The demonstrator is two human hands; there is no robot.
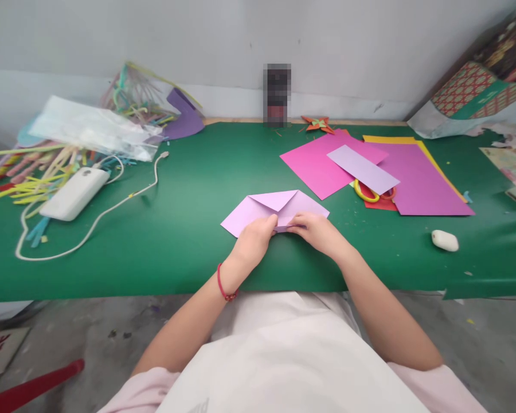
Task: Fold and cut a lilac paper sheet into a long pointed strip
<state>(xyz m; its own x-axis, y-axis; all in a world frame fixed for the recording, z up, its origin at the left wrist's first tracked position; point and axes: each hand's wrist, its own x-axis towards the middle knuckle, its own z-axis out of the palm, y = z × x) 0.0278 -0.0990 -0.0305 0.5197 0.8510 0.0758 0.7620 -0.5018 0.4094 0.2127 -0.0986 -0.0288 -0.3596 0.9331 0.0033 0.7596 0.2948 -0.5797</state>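
A light purple sheet of paper (309, 202), partly folded, lies on the green table in front of me. At its far edge a triangular flap points toward me. My left hand (255, 235) grips the near edge, thumb pressed on top of the paper. Close beside it, my right hand (312, 229) pinches the same near edge just to the right, where a narrow fold shows. The fingers under the paper are hidden.
Pink sheets (313, 166), a lilac strip (361, 169), yellow-handled scissors (365, 194) and purple paper (430, 183) lie to the right. A white earbud case (445, 240) is nearer me. At left are a white power bank (75, 194), its cable (98, 221) and pipe cleaners.
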